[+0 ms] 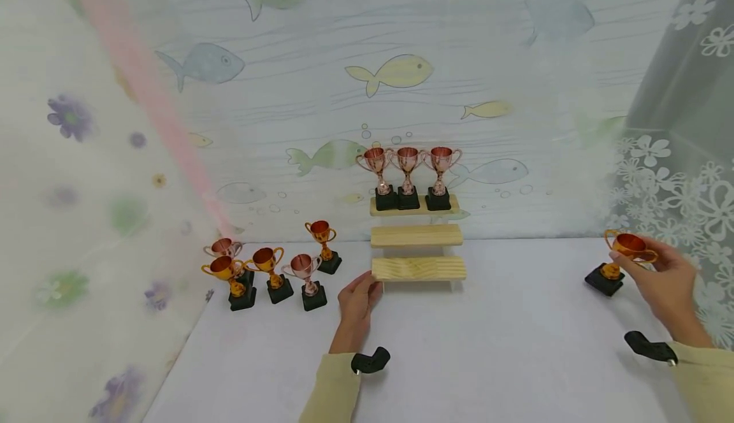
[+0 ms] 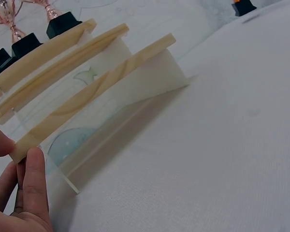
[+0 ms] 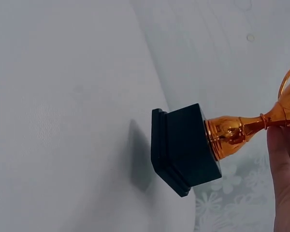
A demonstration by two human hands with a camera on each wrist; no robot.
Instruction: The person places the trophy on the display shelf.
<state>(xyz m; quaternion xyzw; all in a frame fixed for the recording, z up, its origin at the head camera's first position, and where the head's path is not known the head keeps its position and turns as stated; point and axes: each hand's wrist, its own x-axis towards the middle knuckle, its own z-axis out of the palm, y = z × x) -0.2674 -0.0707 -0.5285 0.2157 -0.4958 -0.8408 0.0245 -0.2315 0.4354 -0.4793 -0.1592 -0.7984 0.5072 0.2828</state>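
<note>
My left hand pinches the left end of the lowest wooden step of a small three-tier display stand; in the left wrist view the thumb lies on the step and fingers are under it. Far to the right, my right hand holds a gold trophy cup by its bowl. Its black base hangs tilted just above the white table, over its own shadow. Three rose-coloured trophies stand in a row on the top step. The middle and lowest steps bear nothing.
Left of the stand, several gold and rose trophies stand on the white table. A fish-patterned curtain hangs behind, a flowered one at left, and a lace-patterned sheet at right.
</note>
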